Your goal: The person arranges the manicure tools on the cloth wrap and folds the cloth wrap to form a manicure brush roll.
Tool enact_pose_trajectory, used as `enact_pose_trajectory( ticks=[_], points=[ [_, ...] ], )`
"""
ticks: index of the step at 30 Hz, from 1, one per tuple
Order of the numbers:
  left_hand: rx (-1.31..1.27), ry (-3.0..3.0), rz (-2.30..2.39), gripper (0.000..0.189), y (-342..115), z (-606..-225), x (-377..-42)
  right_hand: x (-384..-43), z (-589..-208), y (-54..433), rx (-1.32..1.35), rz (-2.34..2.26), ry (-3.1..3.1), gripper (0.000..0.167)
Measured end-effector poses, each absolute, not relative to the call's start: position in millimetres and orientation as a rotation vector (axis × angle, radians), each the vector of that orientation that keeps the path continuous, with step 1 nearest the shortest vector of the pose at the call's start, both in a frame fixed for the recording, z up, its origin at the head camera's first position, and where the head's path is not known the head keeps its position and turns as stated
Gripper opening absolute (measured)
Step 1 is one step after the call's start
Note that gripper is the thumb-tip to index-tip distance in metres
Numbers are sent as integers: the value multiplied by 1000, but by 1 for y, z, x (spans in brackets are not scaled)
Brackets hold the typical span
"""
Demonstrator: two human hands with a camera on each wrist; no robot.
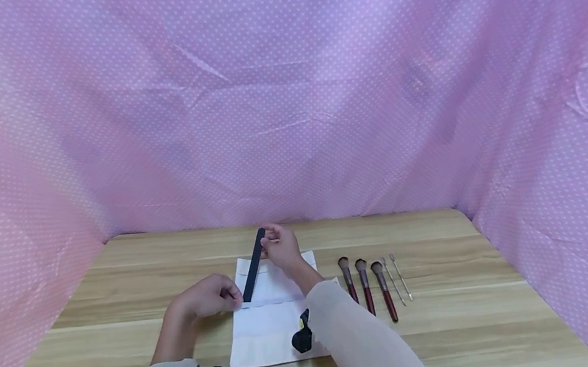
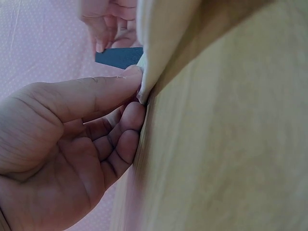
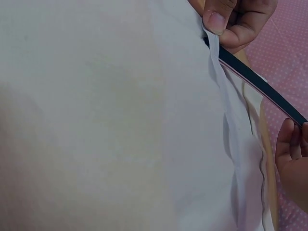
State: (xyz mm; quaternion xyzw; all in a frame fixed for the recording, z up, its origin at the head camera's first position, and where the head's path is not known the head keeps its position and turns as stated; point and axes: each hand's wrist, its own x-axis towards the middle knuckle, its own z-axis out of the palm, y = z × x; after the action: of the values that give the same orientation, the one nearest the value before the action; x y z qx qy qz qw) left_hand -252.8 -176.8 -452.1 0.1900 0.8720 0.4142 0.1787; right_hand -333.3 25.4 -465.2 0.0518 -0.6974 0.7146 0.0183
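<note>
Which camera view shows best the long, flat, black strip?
The head view: the long, flat, black strip appears there along nearly its whole length, from the right hand down to the white, rectangular fabric. The right wrist view is closer, but there it meets the picture's edge; the left wrist view shows only a short piece.

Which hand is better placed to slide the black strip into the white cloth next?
Likely the right hand: it holds the black strip by its far end, so it could push. The left hand pinches the edge of the white cloth near the strip's other end.
</note>
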Motion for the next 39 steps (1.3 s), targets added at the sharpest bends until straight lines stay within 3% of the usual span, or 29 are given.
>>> enact_pose_trajectory(
  ticks=[12, 39],
  points=[
    [492, 2458, 1173, 10, -173, -451, -252, -331, -482, 20, 63, 2275, -2192, 39],
    [522, 2447, 1176, 12, -178, -455, -252, -319, -481, 19, 417, 1895, -2509, 27]
  ],
)
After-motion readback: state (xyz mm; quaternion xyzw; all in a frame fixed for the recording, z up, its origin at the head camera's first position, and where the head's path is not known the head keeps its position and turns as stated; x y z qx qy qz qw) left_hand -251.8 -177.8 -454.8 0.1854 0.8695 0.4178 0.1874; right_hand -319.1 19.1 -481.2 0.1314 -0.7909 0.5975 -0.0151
